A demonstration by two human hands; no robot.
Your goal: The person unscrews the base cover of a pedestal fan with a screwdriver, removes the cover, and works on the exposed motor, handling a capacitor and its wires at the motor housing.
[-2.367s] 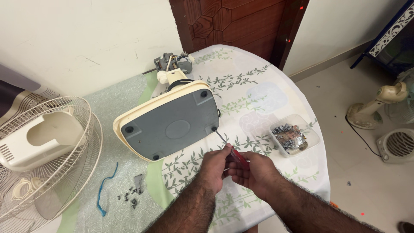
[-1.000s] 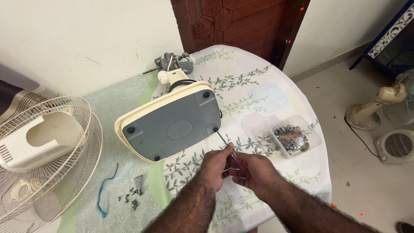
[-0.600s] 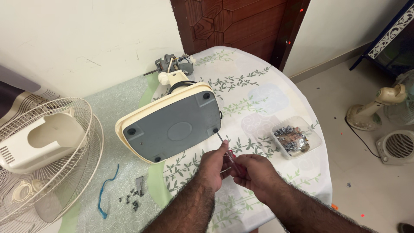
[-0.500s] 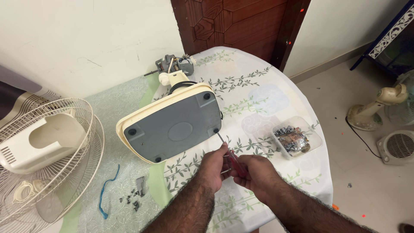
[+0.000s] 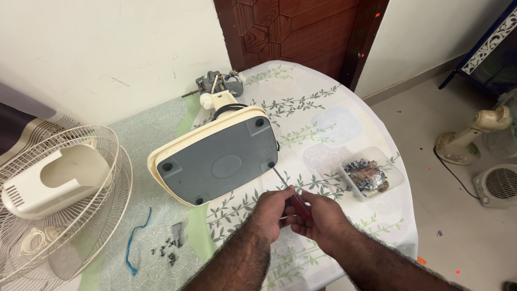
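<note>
A fan base (image 5: 215,156) lies on its side on the table, its grey underside facing me, cream rim around it. Both hands meet just below its lower right corner. My right hand (image 5: 322,218) grips the dark red handle of a screwdriver (image 5: 288,188), whose thin metal shaft points up-left to a foot at the corner of the base. My left hand (image 5: 272,211) closes around the shaft near the handle. Behind the base sits the fan's motor (image 5: 218,86) with its neck.
A clear plastic tub (image 5: 371,175) of screws and small parts stands right of my hands. Loose screws (image 5: 169,250) and a blue wire tie (image 5: 134,245) lie left. A wire fan guard (image 5: 59,199) holding a cream housing overhangs the table's left end. Two more fans stand on the floor at right.
Hands and screwdriver stay at the base's lower right corner, with only slight shifts of the fingers. The view has drifted a little.
</note>
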